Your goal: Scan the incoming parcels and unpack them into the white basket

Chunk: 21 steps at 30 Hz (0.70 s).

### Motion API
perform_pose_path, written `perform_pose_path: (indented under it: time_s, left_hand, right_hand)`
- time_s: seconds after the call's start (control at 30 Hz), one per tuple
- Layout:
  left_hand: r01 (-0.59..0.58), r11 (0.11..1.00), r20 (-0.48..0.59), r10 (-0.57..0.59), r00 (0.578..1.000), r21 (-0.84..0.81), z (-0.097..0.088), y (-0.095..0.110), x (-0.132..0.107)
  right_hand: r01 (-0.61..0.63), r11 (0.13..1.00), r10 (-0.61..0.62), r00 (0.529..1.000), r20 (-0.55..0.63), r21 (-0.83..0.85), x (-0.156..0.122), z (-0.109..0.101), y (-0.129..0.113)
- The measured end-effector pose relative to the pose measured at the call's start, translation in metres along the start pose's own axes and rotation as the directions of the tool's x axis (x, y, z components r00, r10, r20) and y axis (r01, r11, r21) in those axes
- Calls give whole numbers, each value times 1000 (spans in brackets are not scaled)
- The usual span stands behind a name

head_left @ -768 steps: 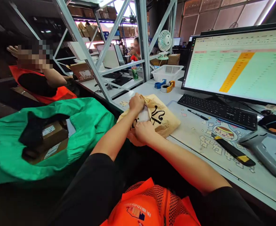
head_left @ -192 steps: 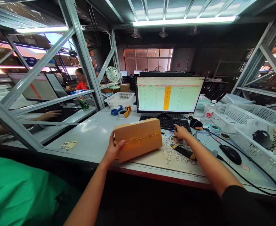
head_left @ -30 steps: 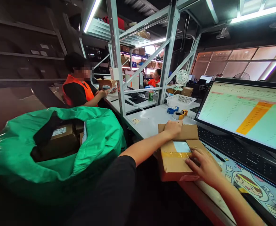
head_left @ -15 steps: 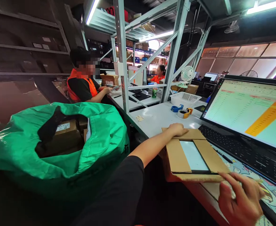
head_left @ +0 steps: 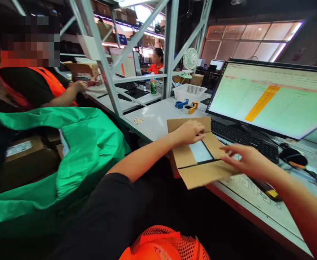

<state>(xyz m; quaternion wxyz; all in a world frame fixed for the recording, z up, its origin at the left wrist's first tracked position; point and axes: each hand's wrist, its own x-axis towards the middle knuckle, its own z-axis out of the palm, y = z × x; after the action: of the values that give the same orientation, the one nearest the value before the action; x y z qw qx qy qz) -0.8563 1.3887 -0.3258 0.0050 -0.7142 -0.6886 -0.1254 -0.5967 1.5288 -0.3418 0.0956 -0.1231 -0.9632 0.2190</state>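
A brown cardboard box (head_left: 184,155) sits at the table's front edge, its far and near flaps raised and its side flaps folded inward. Between the side flaps shows a pale, flat surface (head_left: 200,152). My left hand (head_left: 191,131) is over the far left part of the box, fingers loosely bent and apart, with nothing visible in them. At the box's right side is my right hand (head_left: 241,159), fingers spread beside the near flap (head_left: 207,175); whether they touch it I cannot tell.
A green sack (head_left: 93,137) with cartons stands at left. Behind the box are tape dispensers (head_left: 188,107), a white basket (head_left: 189,92) and a metal rack post (head_left: 104,72). A monitor (head_left: 272,97), keyboard (head_left: 242,139) and yellow-black tool (head_left: 270,191) lie rightward. A co-worker (head_left: 34,85) sits at left.
The view has turned right and down. The box's far and near flaps have come up. My left hand has left the far flap, and my right hand has moved up along the box's right side.
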Motion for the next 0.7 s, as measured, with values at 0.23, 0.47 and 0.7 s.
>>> perform_pose_path:
  time_s: [0.23, 0.47, 0.7]
  left_hand:
    - [-232, 963, 166, 253, 953, -136, 15, 32, -50]
    - [-256, 960, -391, 194, 899, -111, -13, 16, -73]
    - [-52, 937, -585, -170, 793, -344, 5, 3, -171]
  right_hand:
    - [-58, 959, 151, 933, 328, -277, 94, 24, -19]
    - [-286, 923, 336, 926, 174, -259, 86, -5, 9]
    - [-441, 681, 354, 897, 264, 584, 42, -30, 71]
